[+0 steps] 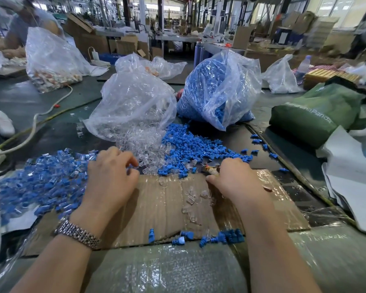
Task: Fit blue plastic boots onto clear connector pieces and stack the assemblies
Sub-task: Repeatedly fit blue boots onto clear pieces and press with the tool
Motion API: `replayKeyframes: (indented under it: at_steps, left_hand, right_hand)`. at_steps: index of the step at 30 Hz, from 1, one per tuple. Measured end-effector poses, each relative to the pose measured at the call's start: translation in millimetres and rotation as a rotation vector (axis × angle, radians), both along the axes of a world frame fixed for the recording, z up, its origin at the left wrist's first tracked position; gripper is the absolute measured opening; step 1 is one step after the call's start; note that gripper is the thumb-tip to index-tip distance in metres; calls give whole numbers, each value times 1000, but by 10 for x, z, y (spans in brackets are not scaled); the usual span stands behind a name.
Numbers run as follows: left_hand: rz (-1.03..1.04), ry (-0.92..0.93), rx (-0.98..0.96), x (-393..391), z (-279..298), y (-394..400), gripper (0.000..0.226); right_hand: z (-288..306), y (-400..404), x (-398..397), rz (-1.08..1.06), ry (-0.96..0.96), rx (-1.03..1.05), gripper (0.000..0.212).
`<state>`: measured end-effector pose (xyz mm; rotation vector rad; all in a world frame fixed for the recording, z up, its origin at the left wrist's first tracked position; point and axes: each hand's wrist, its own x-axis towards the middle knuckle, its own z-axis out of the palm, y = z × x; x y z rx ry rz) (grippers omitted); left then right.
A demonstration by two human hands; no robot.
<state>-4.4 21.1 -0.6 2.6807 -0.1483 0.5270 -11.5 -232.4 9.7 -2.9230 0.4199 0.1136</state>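
Two clear plastic bags are sitting at the far edge of the work area: the left bag (131, 106) is spilling clear plastic connector pieces (144, 153), and the right bag (218, 89) is holding small blue plastic boots, with a loose pile of blue boots (190, 146) spreading out in front of it. A heap of finished blue-and-clear assemblies (44, 178) is lying to the left. A flat sheet of brown cardboard (163, 208) is covering the dark green table (30, 98), with a few clear pieces and blue boots scattered on it. Behind, a factory hall with cartons and benches is showing, blurred.

The left hand (110, 178), with a metal watch (76, 233) on its wrist, is resting palm down, its curled fingertips touching the clear pieces; whether it is pinching one I cannot tell. The right hand (235, 178) is lying curled at the blue pile's edge, fingers closing around a small tan-and-orange object (211, 169).
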Motion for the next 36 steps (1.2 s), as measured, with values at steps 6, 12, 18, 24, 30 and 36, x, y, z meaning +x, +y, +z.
replayKeyframes:
  at_steps: [6, 12, 18, 24, 30, 36]
  left_hand:
    - [-332, 66, -91, 6, -55, -138, 18]
    - [-444, 129, -24, 6, -113, -200, 18]
    - [-415, 166, -58, 15, -117, -210, 11]
    - [-363, 259, -355, 31, -61, -147, 14]
    - [-338, 579, -1045, 6, 19, -124, 26]
    - [-357, 681, -1379, 1, 63, -133, 29]
  right_hand:
    - [32, 204, 23, 128, -176, -10, 42]
    - [38, 460, 65, 399, -206, 24, 16]
    - [-17, 466, 97, 390, -199, 47, 11]
    - [-58, 430, 114, 357, -188, 135, 12]
    - [-28, 382, 78, 316, -306, 393, 7]
    - [84, 388, -6, 300, -342, 956, 4]
